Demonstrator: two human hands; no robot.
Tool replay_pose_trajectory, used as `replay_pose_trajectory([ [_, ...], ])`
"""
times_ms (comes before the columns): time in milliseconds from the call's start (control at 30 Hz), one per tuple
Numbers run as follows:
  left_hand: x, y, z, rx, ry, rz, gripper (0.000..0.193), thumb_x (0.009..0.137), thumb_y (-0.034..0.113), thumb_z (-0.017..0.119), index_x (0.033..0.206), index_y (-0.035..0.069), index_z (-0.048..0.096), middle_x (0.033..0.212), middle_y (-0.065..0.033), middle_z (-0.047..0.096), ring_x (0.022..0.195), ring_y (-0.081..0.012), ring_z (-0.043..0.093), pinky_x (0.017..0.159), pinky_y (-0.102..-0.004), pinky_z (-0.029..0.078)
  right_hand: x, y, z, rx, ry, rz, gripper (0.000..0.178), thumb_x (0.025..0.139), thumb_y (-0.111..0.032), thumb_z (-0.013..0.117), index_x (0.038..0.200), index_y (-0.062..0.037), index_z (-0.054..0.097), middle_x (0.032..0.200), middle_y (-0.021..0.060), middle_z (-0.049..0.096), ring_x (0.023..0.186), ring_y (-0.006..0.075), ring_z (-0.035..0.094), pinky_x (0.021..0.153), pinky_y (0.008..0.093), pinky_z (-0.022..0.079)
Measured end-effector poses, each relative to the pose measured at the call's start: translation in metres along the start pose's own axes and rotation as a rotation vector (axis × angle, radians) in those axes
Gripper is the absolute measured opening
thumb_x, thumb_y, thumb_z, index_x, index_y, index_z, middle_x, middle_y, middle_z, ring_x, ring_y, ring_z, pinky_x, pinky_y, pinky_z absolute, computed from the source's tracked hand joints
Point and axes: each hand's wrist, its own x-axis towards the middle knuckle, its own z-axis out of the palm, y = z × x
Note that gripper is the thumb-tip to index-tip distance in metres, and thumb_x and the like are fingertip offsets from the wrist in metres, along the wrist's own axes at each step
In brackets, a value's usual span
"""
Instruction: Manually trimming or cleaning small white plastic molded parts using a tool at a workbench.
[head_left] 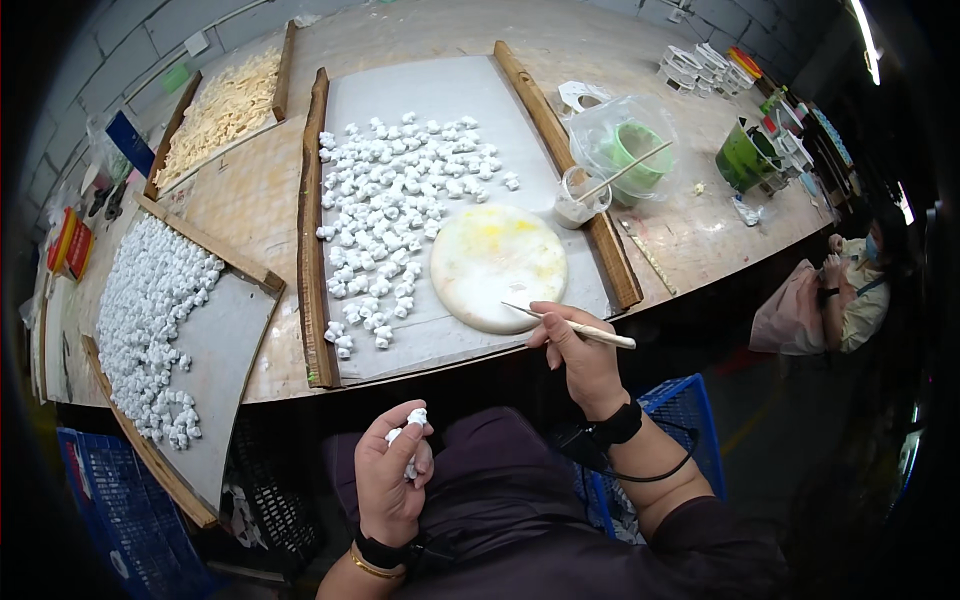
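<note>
My left hand (392,468), near my lap, is closed around a few small white figurines (416,417); one pokes out between thumb and forefinger. In my right hand (580,355) is a fine-tipped paintbrush (600,333) with a pale handle. Its dark tip points at the lower right part of a round white disc (497,262) smudged with yellow; whether it touches cannot be made out. Left of the disc, many similar white pieces (385,200) lie spread over a pale sheet (420,95) between two wooden strips.
More white pieces (155,310) fill a wood-edged board at left; cream-coloured pieces (225,112) lie behind. At right are a clear cup (578,205) with a stick, a green cup (640,150) and a dark green container (742,155). Blue baskets (690,410) stand below; a person (850,285) sits far right.
</note>
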Motion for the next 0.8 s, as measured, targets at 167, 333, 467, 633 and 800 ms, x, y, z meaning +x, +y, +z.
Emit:
replay_pose_trajectory([
  [167, -0.001, 0.004, 0.000, -0.015, -0.014, -0.020, 0.027, 0.090, 0.007, 0.062, 0.114, -0.005, 0.059, 0.086, -0.0094, 0.064, 0.051, -0.0049, 0.050, 0.041, -0.0160, 0.035, -0.015, -0.010, 0.008, 0.392, -0.155, 0.209, 0.036, 0.096, -0.029, 0.057, 0.111, 0.0034, 0.064, 0.075, 0.0092, 0.065, 0.052, 0.0068, 0.047, 0.050, 0.0188, 0.039],
  [333, 0.001, 0.004, -0.002, -0.063, -0.096, -0.044, 0.027, 0.092, 0.011, 0.062, 0.114, -0.004, 0.060, 0.086, -0.0090, 0.062, 0.053, -0.0059, 0.050, 0.040, -0.0152, 0.034, -0.039, -0.012, 0.022, 0.358, -0.413, 0.107, 0.036, 0.093, -0.026, 0.062, 0.112, 0.0043, 0.063, 0.087, 0.0106, 0.064, 0.060, 0.0086, 0.051, 0.054, 0.0205, 0.042],
  [467, -0.003, 0.006, -0.006, -0.095, -0.107, -0.046, 0.028, 0.092, 0.012, 0.062, 0.115, -0.004, 0.059, 0.087, -0.0097, 0.063, 0.053, -0.0056, 0.050, 0.040, -0.0150, 0.034, -0.047, -0.020, 0.034, 0.051, -0.554, -0.091, 0.034, 0.088, -0.022, 0.067, 0.110, 0.0034, 0.065, 0.091, 0.0116, 0.064, 0.073, 0.0126, 0.057, 0.064, 0.0231, 0.046],
  [633, -0.004, 0.005, -0.007, -0.105, -0.122, -0.034, 0.028, 0.093, 0.013, 0.061, 0.115, -0.004, 0.060, 0.087, -0.0103, 0.064, 0.052, -0.0054, 0.049, 0.040, -0.0151, 0.033, -0.046, -0.020, 0.039, -0.117, -0.591, -0.263, 0.032, 0.084, -0.018, 0.069, 0.108, 0.0029, 0.066, 0.096, 0.0139, 0.066, 0.083, 0.0188, 0.061, 0.073, 0.0279, 0.048],
  [800, -0.004, 0.005, -0.007, -0.114, -0.134, -0.030, 0.028, 0.093, 0.014, 0.062, 0.114, -0.004, 0.060, 0.087, -0.0111, 0.065, 0.052, -0.0052, 0.049, 0.040, -0.0148, 0.034, -0.046, -0.021, 0.040, -0.149, -0.597, -0.320, 0.030, 0.081, -0.009, 0.070, 0.109, 0.0008, 0.066, 0.099, 0.0136, 0.068, 0.087, 0.0237, 0.063, 0.077, 0.0314, 0.050],
])
